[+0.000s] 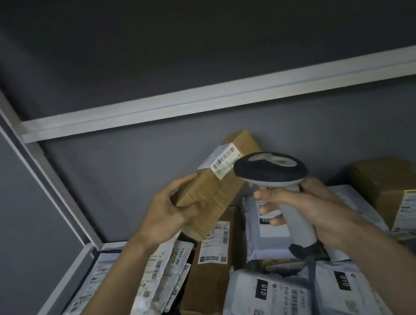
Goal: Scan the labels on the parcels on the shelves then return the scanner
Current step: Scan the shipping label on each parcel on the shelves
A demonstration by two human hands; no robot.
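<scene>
Label (222, 161) print blurred beyond reading, scanner (276, 182) window faces away, lower parcels (267, 307) cropped by the edge

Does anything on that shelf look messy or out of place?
Yes: the parcels lie in a jumble, not rows. Grey mailer bags and cardboard boxes overlap at odd angles, labels facing every way. The left hand holds one small box tilted up toward the scanner gripped by the right hand. No damage shows.

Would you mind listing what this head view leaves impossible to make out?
- Label on the held box: print too small and blurred.
- Scanner window: faces away; trigger hidden by right hand.
- Box's near end: covered by left hand.
- Front parcels: cut off by bottom edge.
</scene>
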